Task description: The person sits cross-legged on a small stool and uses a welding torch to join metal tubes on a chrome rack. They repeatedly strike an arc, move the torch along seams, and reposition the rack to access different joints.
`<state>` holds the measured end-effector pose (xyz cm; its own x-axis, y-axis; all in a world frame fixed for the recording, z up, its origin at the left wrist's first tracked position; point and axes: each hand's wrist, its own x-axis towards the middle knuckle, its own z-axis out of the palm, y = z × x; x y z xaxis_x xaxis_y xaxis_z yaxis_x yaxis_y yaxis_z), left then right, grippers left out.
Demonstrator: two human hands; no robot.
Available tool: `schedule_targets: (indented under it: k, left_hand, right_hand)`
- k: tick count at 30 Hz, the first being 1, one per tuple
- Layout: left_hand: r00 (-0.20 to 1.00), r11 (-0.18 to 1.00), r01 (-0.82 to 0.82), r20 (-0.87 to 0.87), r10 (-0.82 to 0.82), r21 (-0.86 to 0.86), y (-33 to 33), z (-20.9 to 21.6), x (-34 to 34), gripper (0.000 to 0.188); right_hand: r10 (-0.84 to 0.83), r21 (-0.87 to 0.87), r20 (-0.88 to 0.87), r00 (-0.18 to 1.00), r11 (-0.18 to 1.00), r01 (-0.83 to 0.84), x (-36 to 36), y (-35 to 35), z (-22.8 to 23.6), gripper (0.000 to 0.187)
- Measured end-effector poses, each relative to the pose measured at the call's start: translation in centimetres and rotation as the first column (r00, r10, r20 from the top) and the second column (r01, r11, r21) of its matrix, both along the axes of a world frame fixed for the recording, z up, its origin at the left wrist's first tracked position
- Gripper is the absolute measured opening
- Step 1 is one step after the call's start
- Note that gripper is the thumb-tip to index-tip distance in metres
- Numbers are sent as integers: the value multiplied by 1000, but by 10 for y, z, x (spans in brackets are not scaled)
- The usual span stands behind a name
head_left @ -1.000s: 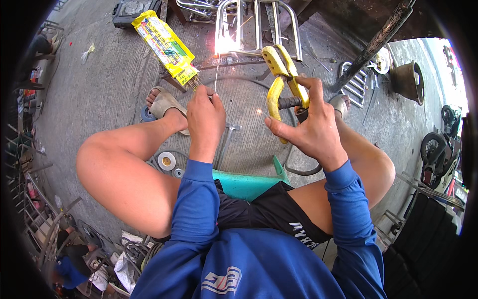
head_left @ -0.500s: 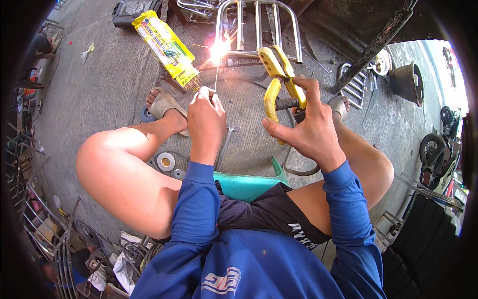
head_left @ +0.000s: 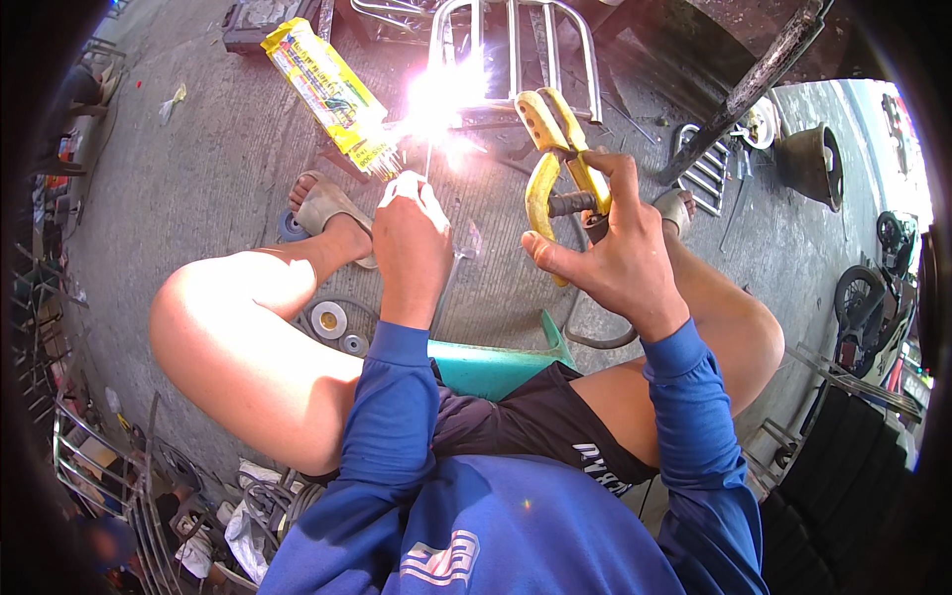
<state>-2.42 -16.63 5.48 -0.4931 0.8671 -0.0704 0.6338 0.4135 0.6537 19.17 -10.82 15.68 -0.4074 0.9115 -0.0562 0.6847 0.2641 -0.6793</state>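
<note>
The rod [head_left: 428,159] rises from the top of the left hand [head_left: 412,238], which is closed round it with thumb and fingers together; its far end is lost in a white glare [head_left: 444,97] straight ahead of that hand. The glare lies over the near left corner of a metal frame [head_left: 515,50], whose bars run on beyond both hands, so contact there cannot be made out. The right hand [head_left: 627,253] grips a yellow holder [head_left: 542,188], thumb by the end of its lever and forefinger along its other arm; the holder's nose points away from the hand, toward the frame. Ahead and to the left of the left hand, a yellow packet [head_left: 322,89] lies tilted, thin rods [head_left: 385,161] poking from its near end just beside the knuckles. A black case [head_left: 260,28] is farther out past the packet. Nearer the body than the left hand, and to its left, a round disc [head_left: 329,319] lies on the floor [head_left: 218,149]. A green stool [head_left: 496,367] shows below and between the hands. Well right of the right hand are a small rack [head_left: 704,171], a bucket [head_left: 811,167] and a motorcycle [head_left: 861,293].
</note>
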Motion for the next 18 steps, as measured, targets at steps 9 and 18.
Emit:
schedule_targets:
  k: [9,18]
  left_hand:
    - [995,1000,2,-104,-2,0,0,3,5,18]
    - [996,997,-8,-92,15,71,0,0,5,15]
  right_hand:
    - [-1,26,18,1000,1000,0,1,1,1,89]
    - [-11,19,-16,1000,1000,11,-2,1,0,87]
